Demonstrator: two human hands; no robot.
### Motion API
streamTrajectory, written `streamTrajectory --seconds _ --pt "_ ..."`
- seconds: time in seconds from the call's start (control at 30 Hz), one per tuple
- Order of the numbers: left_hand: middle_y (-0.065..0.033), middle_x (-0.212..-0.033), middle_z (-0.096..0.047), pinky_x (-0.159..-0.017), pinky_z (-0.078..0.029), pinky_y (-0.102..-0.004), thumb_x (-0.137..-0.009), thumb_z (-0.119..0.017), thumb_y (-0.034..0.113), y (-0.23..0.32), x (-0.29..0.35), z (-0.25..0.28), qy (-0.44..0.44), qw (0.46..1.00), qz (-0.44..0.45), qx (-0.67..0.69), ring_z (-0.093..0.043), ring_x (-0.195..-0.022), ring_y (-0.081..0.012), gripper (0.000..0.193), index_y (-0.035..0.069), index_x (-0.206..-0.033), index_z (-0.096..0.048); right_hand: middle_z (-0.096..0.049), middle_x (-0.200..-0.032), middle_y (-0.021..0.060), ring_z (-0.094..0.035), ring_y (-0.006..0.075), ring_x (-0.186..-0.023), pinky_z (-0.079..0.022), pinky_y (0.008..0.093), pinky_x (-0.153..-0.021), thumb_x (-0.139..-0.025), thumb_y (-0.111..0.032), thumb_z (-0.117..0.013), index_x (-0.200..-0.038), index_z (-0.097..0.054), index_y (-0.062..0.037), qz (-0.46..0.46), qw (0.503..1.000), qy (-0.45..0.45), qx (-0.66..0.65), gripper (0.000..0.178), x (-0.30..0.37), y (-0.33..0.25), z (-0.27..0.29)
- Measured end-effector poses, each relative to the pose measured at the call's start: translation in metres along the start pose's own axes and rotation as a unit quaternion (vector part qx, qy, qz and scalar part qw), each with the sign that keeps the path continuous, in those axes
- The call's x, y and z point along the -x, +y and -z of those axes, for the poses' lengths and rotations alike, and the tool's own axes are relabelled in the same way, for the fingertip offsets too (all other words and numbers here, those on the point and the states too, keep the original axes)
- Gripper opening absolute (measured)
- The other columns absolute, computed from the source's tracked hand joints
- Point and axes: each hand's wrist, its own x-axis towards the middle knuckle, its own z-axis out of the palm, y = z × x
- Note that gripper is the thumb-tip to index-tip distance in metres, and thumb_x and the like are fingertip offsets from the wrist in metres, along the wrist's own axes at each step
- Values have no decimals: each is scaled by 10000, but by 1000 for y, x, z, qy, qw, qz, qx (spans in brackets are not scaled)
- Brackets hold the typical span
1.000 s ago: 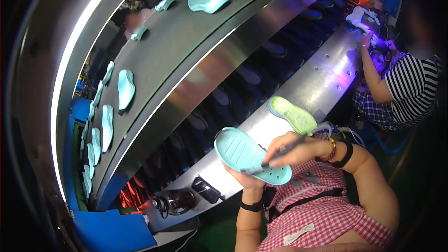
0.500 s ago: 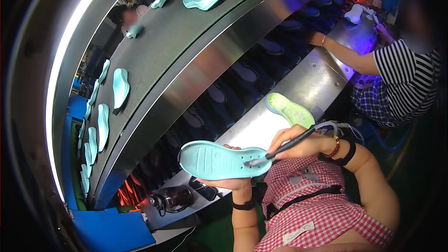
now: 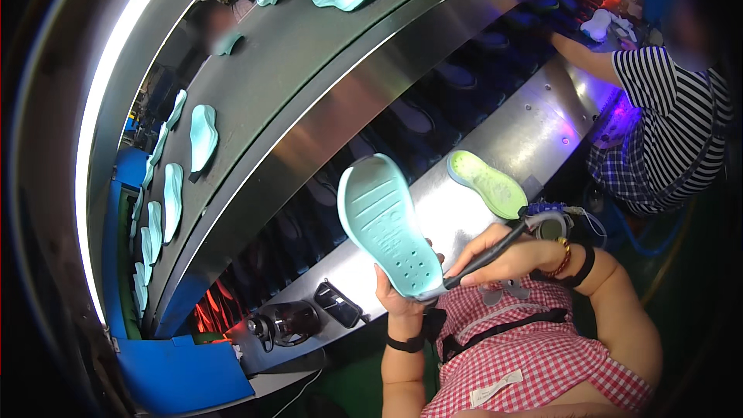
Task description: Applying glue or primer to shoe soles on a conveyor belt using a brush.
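Sole, turquoise, is held up tilted before the metal ledge, its end with the round holes gripped between thumb and fingers of the left hand. Right hand pinches a dark-handled brush-like tool, its tip at the rim of that end. Yellow-green sole lies on the ledge; further turquoise soles lie on the conveyor belt.

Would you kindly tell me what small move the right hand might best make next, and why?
Probably a short stroke with the black-handled tool along the lower edge of the turquoise sole: the right hand has its tip at that edge, while the left hand holds the sole, dotted face toward the camera.
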Motion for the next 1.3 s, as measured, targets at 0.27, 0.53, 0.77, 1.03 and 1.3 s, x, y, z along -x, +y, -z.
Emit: streamTrajectory --seconds 0.27,0.53,0.77,1.03,1.3 --pt "-225 -1095 -539 -835 -476 -403 -888 -364 331 20 -1 -4 121 963 203 -125 -577 -950 -320 501 -61 -1197 -406 -654 -848 111 -610 127 -733 -474 234 -651 -759 -62 -633 -954 -635 -1 121 978 -127 113 205 -11 0 19" --pt "-195 -1200 -479 -894 -419 -337 -852 -441 314 30 -10 -22 77 883 361 -290 -521 -1049 -250 570 -68 -1264 -346 -635 -955 144 -618 227 -881 -481 307 -769 -754 -47 -625 -966 -623 -6 110 932 -274 210 215 -10 -22 49" --pt "-179 -1146 -520 -865 -414 -312 -797 -494 338 49 3 -27 81 896 314 -302 -539 -991 -226 609 -88 -1222 -405 -606 -1039 163 -590 246 -973 -460 301 -837 -775 -29 -602 -1006 -612 -4 131 955 -209 164 232 3 -15 60" --pt "-209 -1028 -571 -641 -530 -394 -748 -454 448 55 29 -13 211 911 113 -335 -600 -819 -318 647 -60 -1147 -481 -626 -1004 133 -597 193 -937 -465 273 -826 -763 -67 -640 -1007 -617 -3 85 983 -97 134 253 23 -1 50" --pt "-130 -1254 -428 -918 -365 -504 -796 -226 693 -12 -12 10 37 999 39 7 -478 -1056 -330 808 61 -1287 -332 -648 -860 73 -606 105 -756 -471 220 -689 -736 -108 -677 -925 -659 -28 63 993 90 53 206 -1 12 28"
